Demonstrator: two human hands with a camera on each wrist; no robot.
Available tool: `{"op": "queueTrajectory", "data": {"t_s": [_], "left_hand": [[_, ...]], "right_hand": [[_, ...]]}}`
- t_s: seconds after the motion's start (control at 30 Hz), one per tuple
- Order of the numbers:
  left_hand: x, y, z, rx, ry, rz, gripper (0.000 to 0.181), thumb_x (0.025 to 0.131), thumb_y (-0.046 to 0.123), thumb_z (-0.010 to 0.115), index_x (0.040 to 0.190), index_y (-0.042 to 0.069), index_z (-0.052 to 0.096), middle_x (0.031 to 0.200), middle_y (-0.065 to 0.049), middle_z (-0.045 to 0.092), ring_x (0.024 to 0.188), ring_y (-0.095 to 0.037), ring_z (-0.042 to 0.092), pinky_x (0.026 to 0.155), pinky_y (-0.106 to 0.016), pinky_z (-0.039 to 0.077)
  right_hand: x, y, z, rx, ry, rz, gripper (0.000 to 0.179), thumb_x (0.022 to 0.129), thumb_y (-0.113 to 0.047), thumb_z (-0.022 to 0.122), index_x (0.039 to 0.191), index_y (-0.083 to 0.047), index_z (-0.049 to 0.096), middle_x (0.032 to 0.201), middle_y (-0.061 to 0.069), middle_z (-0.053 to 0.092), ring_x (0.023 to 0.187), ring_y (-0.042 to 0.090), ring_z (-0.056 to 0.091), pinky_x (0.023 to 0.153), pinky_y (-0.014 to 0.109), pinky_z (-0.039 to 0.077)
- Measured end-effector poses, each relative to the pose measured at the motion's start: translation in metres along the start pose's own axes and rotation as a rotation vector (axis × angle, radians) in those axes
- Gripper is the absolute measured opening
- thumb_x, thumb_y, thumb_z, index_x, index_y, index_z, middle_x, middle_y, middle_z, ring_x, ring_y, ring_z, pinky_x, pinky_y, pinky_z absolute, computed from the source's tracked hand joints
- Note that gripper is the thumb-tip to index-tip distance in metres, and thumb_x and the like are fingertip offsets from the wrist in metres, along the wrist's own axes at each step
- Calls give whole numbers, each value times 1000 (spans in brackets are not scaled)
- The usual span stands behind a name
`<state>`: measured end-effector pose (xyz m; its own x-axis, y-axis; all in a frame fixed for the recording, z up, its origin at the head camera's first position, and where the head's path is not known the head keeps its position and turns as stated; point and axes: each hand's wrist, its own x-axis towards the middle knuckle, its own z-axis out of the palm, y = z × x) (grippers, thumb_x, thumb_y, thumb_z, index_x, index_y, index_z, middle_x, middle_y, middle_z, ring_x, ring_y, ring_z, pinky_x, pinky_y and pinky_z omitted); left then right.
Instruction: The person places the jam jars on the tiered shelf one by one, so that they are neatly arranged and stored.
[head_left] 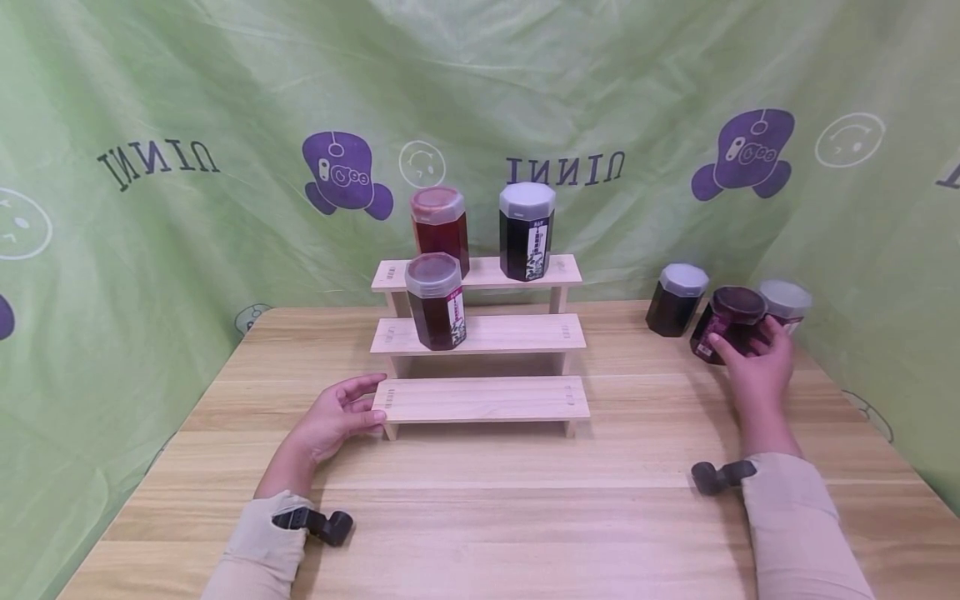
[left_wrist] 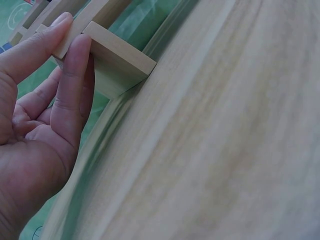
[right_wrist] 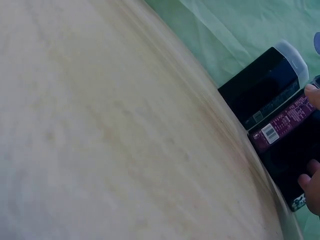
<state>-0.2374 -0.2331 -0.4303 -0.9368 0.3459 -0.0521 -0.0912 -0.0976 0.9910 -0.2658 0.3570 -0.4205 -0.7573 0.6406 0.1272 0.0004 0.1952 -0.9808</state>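
Note:
At the lowest step's left end, my left hand (head_left: 337, 418) pinches the wooden stepped display rack (head_left: 480, 398) between thumb and fingers, as the left wrist view also shows. My right hand (head_left: 759, 371) is at the table's right side, its thumb and fingers around a dark jar (head_left: 731, 307) with a purple label. That jar stands on the table, close beside a black jar with a white lid (head_left: 677, 300). Partly hidden behind my fingers is a third jar with a whitish lid (head_left: 785, 300). In the right wrist view, only parts of my fingers (right_wrist: 311, 182) show on the dark jar (right_wrist: 285, 125).
On the rack's top step stand a red jar (head_left: 440, 229) and a black jar with a white lid (head_left: 527, 231). A dark red jar (head_left: 437, 304) sits on the left of the middle step. Green printed cloth (head_left: 465, 75) surrounds the wooden table (head_left: 525, 517).

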Motion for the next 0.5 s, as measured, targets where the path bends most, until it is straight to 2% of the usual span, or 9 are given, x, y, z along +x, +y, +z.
{"op": "queueTrajectory", "data": {"t_s": [0.3,0.5], "left_hand": [[0,-1,0,25,-2,7,76,81,-13,68,145,-14,27,128,-15,52,99,-20,66,77,-36,61],[-1,1,1,32,10,3,79,80,-14,69,146,-13,25,130,-15,50,99,-20,66,78,-36,61]], "right_hand": [[6,6,3,-2,40,5,79,82,-19,79,149,-18,37,147,8,43,129,17,44,111,25,37],[3,4,5,-31,32,9,81,82,-21,79,150,-19,35,142,9,45,125,19,45,108,26,40]]}}
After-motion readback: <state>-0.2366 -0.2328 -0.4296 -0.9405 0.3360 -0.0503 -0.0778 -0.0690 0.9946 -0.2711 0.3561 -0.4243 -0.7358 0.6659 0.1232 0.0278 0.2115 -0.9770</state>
